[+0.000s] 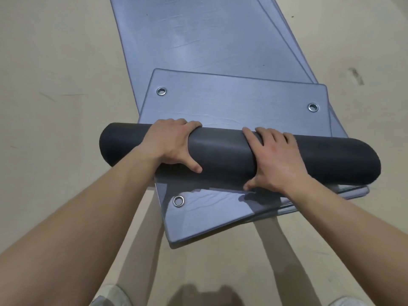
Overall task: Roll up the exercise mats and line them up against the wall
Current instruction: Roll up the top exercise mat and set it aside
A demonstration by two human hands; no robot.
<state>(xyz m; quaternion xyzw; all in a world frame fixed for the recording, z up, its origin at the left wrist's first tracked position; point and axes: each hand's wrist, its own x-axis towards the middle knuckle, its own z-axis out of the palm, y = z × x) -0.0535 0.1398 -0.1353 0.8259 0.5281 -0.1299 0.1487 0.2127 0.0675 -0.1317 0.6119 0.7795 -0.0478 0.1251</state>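
Two outstretched arms: left hand (pixel 172 144) and right hand (pixel 273 160) each grip one dark rolled mat (pixel 220 155); flat blue mats (pixel 209 40) extend toward 12 o'clock.

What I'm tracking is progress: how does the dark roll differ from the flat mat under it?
The roll is wound into a dark grey cylinder; the flat mat lies spread out, showing glossy blue. The left hand and right hand grip the roll; neither holds the flat mat. The flat mat shows a metal eyelet; the roll shows none.
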